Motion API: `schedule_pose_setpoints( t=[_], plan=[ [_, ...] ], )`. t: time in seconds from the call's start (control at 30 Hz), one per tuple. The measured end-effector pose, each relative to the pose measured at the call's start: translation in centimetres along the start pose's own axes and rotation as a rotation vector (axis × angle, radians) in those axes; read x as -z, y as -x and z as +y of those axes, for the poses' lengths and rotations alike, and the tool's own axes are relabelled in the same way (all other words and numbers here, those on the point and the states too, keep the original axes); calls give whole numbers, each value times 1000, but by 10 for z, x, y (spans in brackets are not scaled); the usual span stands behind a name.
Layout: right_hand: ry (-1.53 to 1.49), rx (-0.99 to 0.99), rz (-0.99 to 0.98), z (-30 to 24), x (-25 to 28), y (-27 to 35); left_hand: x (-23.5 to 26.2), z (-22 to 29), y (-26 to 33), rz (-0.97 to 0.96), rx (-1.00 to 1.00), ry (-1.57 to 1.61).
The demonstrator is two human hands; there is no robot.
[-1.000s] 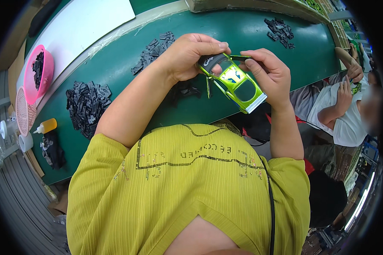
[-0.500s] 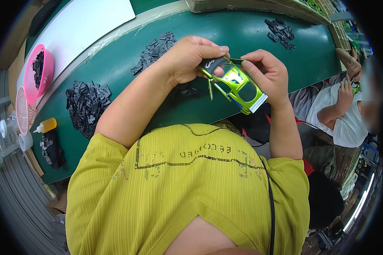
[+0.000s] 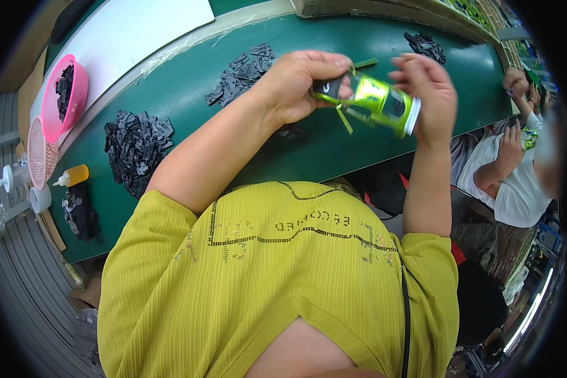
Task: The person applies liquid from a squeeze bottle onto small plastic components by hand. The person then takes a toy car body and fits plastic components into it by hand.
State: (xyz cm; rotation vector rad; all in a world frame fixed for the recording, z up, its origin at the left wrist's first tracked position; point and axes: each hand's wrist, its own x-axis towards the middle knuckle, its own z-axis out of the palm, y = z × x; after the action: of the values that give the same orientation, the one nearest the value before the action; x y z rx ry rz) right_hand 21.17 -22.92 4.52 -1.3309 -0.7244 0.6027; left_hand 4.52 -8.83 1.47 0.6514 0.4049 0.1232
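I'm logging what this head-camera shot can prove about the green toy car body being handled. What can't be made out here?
- Front of the green toy car body: covered by the left hand.
- Its far end: behind the right hand, so the grip there is unclear.
- Shapes of single black parts in the piles: too small.
- Contents of the pink basket: partly hidden by its wall, near the bent rim.
- Co-worker's work at the right edge: blurred, cut off.

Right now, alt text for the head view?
Both hands, left hand and right hand, hold a lime-green toy car body above a green table. Piles of black plastic parts lie on it, with a pink basket at far left.
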Motion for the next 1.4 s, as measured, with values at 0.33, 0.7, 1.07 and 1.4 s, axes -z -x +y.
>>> schedule_pose_setpoints(
  t=[0.33,0.7,1.07,1.4],
  plan=[
    [818,513,-101,-5,-49,49,1,-2,-1,112,-255,142],
    [876,784,-195,22,-49,34,2,-9,-5,109,-300,184],
    [10,-212,-81,15,-48,53,4,1,-6,193,-528,180],
    [-697,-836,-258,27,-55,46,-6,-5,3,88,-572,19]
  ],
)
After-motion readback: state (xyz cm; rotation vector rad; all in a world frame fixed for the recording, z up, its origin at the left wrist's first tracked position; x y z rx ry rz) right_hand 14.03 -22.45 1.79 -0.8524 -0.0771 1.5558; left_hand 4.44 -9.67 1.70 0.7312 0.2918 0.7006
